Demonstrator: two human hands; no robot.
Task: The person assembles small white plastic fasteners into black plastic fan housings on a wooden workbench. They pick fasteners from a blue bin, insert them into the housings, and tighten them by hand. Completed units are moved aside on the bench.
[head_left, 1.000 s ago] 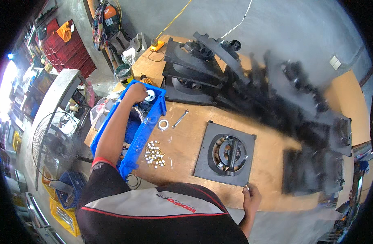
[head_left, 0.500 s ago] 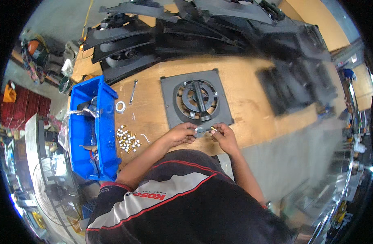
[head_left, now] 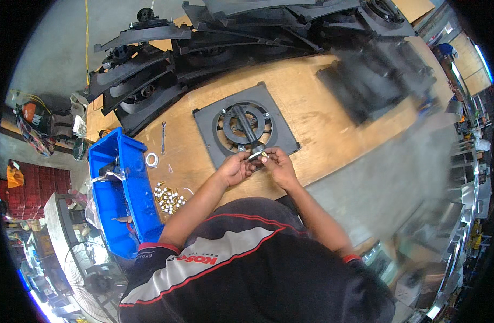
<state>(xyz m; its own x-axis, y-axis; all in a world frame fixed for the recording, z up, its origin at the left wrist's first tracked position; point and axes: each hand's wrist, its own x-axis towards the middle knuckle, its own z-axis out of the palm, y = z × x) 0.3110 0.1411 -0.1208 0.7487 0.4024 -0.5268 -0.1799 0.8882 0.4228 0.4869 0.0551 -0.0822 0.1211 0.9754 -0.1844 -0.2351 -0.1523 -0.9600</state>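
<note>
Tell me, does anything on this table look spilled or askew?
Mildly: small white-and-brass pieces lie scattered loose on the table, outside the blue bin, and the black panels at the back are piled unevenly, some tilted. Nothing looks plainly damaged.

Left fingers [head_left: 241,157] hold disc [head_left: 256,155], right fingers [head_left: 278,156] brass fitting [head_left: 264,154].

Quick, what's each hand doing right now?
Left hand: closed, holding a small silvery piece.
Right hand: closed, pinching a small brass-coloured piece.
</note>
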